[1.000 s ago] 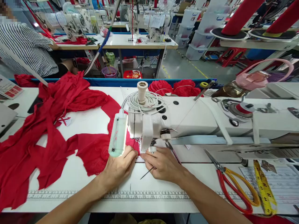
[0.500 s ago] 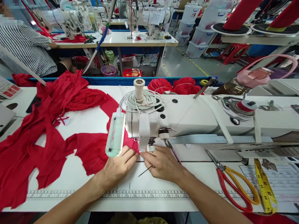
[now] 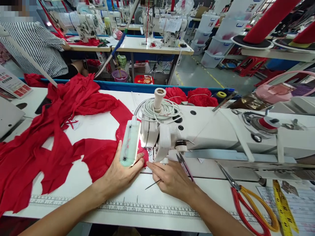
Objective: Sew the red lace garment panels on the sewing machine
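Note:
A piece of red fabric [image 3: 98, 154] runs across the white table to the needle area of the white sewing machine [image 3: 209, 127]. My left hand [image 3: 121, 172] lies on the fabric's edge, fingertips pressing it beside the presser foot [image 3: 150, 153]. Its thumb stands apart, up along the pale green lamp [image 3: 129, 142], which hides part of the fingers. Closer to the machine's right side, my right hand [image 3: 173, 177] is closed around a thin pointed metal tool [image 3: 153, 184], whose tip sticks out to the left. Its index fingertip meets the fabric's edge.
Thread snips [image 3: 185, 167] lie right behind my right hand. Large scissors [image 3: 246, 196] and a yellow tape measure [image 3: 285, 206] are at the right. Piled red fabric [image 3: 56, 121] covers the left. Red bundles [image 3: 200, 96] sit behind the machine. A person in a striped shirt [image 3: 36, 49] sits ahead.
My left hand has spread its thumb away from the fingers and shifted slightly left on the fabric. My right hand keeps the tool. The head view has turned a little.

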### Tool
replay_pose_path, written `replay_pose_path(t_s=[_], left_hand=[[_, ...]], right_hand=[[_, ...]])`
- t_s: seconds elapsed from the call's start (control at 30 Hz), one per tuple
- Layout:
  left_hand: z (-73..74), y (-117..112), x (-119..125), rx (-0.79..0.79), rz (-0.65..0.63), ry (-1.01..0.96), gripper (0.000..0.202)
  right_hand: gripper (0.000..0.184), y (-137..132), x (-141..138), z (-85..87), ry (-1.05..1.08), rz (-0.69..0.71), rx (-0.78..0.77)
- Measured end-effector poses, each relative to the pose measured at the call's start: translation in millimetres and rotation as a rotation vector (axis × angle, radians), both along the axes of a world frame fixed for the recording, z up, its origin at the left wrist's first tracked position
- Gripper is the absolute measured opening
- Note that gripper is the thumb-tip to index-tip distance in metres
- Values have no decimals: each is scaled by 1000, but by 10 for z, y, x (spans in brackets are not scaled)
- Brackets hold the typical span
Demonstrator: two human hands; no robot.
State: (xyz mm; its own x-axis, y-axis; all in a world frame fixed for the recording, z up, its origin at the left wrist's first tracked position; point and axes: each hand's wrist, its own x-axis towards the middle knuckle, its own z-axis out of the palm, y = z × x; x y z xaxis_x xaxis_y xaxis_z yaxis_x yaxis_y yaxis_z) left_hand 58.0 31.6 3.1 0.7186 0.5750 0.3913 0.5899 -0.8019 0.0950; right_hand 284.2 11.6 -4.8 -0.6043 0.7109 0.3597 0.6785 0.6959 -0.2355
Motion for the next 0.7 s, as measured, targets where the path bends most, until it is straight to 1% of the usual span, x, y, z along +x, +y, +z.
replay_pose_path(t_s=[0.17,0.3,0.4,0.57,0.7], left_hand=[[-6,44,-46,-43,-2,-51,31],[-5,76,-80,-49,16,-65,32],[-40,111,-94,-68,12,-84,34],[-96,136,-117,-104,7,-51,33],[-81,157,-129,-123,-2,-51,32]], right_hand=[[27,1,-11,7,12,0,-11],[27,7,-5,6,29,-11,32],[28,14,-1,5,30,-20,63],[31,20,-7,-13,58,-11,88],[27,21,-10,-32,45,-20,98]])
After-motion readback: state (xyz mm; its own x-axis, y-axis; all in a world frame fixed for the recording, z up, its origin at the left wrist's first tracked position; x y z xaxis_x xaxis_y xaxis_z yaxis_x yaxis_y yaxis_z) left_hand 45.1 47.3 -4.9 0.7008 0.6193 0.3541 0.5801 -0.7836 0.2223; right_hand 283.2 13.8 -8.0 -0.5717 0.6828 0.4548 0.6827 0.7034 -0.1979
